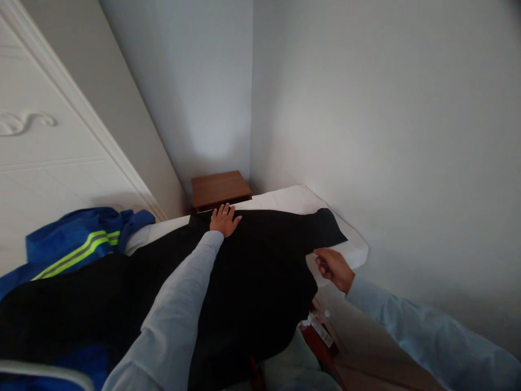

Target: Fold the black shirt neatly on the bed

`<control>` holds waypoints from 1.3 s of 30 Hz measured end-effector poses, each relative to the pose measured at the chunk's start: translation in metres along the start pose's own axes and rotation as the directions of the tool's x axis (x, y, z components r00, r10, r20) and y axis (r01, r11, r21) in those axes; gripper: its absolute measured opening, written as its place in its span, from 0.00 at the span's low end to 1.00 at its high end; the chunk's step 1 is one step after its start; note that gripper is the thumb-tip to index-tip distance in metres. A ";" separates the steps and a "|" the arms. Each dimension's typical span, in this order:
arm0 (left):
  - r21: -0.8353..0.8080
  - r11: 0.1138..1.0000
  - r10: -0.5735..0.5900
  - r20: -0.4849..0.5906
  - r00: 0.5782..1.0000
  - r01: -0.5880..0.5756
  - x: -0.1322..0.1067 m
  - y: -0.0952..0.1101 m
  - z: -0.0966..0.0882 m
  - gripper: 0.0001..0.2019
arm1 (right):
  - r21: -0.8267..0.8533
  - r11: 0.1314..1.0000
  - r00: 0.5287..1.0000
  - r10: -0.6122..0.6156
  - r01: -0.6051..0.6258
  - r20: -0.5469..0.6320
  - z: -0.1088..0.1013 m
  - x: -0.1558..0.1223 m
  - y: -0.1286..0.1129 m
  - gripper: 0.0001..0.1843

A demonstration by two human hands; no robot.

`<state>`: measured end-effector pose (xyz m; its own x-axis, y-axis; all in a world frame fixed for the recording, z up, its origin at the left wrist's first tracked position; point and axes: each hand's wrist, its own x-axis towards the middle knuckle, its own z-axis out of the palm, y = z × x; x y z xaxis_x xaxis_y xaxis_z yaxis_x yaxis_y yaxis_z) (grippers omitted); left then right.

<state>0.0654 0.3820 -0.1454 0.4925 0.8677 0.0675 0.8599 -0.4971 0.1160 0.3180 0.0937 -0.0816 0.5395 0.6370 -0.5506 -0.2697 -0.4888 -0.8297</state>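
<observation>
A large black cloth point(252, 271) lies spread over a white mattress point(293, 200) in the corner of the room. My left hand point(223, 219) rests flat on the cloth's far edge, fingers stretched out, with a ring on one finger. My right hand point(334, 267) is closed in a pinch on the cloth's right edge, near the mattress side. Both arms wear light blue sleeves.
A blue jacket with yellow-green reflective stripes point(77, 244) lies on the left of the bed. A small brown wooden nightstand point(220, 188) stands in the corner beyond the mattress. A white panelled wardrobe point(44, 146) is at left. A red-and-white object point(319, 331) sits by the bed's right side.
</observation>
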 end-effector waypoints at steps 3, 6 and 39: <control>-0.009 1.000 -0.005 0.012 1.000 0.005 0.000 -0.001 0.001 0.37 | -0.070 0.971 0.971 -0.223 0.229 0.087 0.005 0.001 -0.015 0.16; -0.009 1.000 -0.005 0.021 1.000 0.005 0.000 -0.002 0.001 0.37 | -0.207 0.859 0.876 -0.420 0.468 0.238 0.025 0.013 -0.034 0.18; -0.079 0.997 -0.028 -0.312 0.950 0.004 -0.059 -0.029 -0.022 0.29 | -0.584 -0.228 0.456 -0.432 0.779 0.778 0.144 0.188 -0.040 0.32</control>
<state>0.0085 0.3450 -0.1312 0.4014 0.8379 0.3698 0.8485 -0.4922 0.1944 0.3155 0.3186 -0.1651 -0.2574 0.9656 0.0358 0.9476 0.2595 -0.1860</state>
